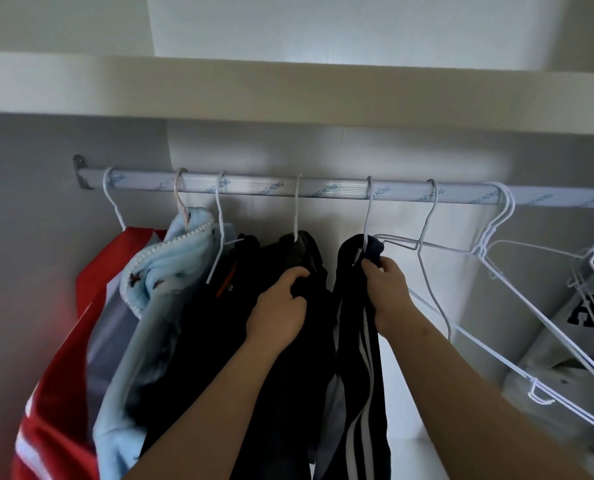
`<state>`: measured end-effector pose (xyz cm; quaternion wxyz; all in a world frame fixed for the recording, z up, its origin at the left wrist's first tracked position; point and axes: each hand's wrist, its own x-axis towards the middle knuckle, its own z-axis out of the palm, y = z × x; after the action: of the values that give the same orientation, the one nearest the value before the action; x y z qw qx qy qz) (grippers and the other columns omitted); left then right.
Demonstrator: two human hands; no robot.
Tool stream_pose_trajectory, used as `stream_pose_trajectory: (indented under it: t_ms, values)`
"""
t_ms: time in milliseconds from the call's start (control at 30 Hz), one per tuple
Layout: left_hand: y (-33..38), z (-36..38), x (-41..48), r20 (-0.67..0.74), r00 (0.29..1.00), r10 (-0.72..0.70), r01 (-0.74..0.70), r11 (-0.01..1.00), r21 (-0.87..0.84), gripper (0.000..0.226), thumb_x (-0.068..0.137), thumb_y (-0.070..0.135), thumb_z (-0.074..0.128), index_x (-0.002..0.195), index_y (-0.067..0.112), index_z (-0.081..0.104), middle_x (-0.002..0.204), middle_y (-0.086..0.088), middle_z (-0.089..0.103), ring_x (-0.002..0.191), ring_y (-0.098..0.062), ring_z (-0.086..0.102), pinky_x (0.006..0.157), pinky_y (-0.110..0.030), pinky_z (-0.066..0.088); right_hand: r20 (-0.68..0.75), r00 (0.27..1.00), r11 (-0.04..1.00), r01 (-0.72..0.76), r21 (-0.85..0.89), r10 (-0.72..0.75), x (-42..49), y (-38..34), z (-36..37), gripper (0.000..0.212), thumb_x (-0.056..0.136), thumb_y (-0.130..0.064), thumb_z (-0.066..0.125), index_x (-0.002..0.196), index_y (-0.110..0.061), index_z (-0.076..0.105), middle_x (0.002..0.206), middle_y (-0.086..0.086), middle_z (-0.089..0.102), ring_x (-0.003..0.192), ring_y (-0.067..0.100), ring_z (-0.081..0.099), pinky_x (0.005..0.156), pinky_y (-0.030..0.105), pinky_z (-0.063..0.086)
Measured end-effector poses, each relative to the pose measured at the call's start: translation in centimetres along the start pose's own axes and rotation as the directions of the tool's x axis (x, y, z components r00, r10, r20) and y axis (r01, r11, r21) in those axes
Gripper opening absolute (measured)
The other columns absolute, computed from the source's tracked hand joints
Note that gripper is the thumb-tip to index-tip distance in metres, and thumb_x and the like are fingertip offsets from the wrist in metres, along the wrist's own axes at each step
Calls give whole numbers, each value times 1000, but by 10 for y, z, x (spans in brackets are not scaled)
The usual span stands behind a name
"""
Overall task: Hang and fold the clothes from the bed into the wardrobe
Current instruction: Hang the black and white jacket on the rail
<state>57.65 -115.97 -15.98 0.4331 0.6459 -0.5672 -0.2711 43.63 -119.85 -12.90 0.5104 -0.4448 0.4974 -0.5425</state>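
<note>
Pinching the bunched top of the black white-striped garment (361,393) with the right hand (389,292), thumb and fingers closed on the cloth just under the neck of its wire hanger (370,209). Gripping a fold of the plain black garment (285,403) with the left hand (278,308), fingers curled into the fabric. Both held below the middle of the rail (323,190), hands near each other yet apart, with a narrow pale slit between the two black garments.

Toward the rail's left end, pressed edge to edge: another dark garment with an orange tab (216,306), a light blue fleece (157,306) bulging forward, a grey piece (105,341), then a red garment (56,375) cut off by the frame's lower left corner.

Toward the rail's right end, an empty wire hanger (427,224) just beside the right hand, then a bunch of white wire hangers (483,249) swung askew, and a white garment with dark letters (586,317) partly out of frame. Open room below the rail between the striped garment and that bunch, crossed only by thin wire.

Farther back, rail wrapped in film with blue lettering, fixed at its left end by a metal bracket (79,171). Behind it the pale back panel (323,150); above it the cream front edge of a shelf (288,91).
</note>
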Motion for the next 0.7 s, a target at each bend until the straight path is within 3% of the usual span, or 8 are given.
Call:
stream_pose_trajectory:
  t_ms: [100,167,333,433,533,700]
  values:
    - [-3,4,-8,-20,999,29,-28,999,30,51,91,13,41,128,48,41,99,1,64,79,-17,63,76,-38,56,-28,1000,1000,-5,-4,5,-11,8,1,10,93,-16,47,85,-21,51,88,9,57,78,23,54,68,32,43]
    - [-7,7,-17,-48,997,55,-54,998,19,52,95,16,43,136,45,34,121,2,58,96,-14,60,84,-31,53,-22,999,1000,-23,-3,23,-20,14,-2,6,92,-16,49,97,-18,51,91,8,59,76,20,56,64,28,43]
    - [-21,19,-58,-145,981,127,-126,992,13,70,90,7,53,147,32,19,143,3,40,128,-11,41,99,-19,33,50,994,994,-98,-54,101,-60,33,-19,35,90,-12,54,124,-10,49,109,13,61,81,17,57,61,21,43]
    - [-29,28,-90,-245,960,133,-135,991,7,73,86,6,56,147,28,23,143,2,40,129,-12,40,107,-30,36,78,987,988,-137,-73,142,-98,41,-39,33,91,-15,54,124,-11,51,100,7,61,77,14,56,57,19,38]
    - [-31,41,-135,-283,956,72,-73,997,8,55,85,8,58,137,19,42,132,-3,49,121,-16,48,104,-38,41,111,973,977,-196,-83,204,-145,51,-69,23,93,-12,50,117,-14,52,81,0,54,68,12,50,56,19,39]
    - [-15,61,-237,-209,958,-197,154,967,-205,38,90,13,58,127,16,50,119,0,52,105,-11,50,87,-22,41,115,944,950,-299,-89,308,-225,75,-120,9,93,-12,50,91,-15,58,74,0,53,63,12,47,56,19,38]
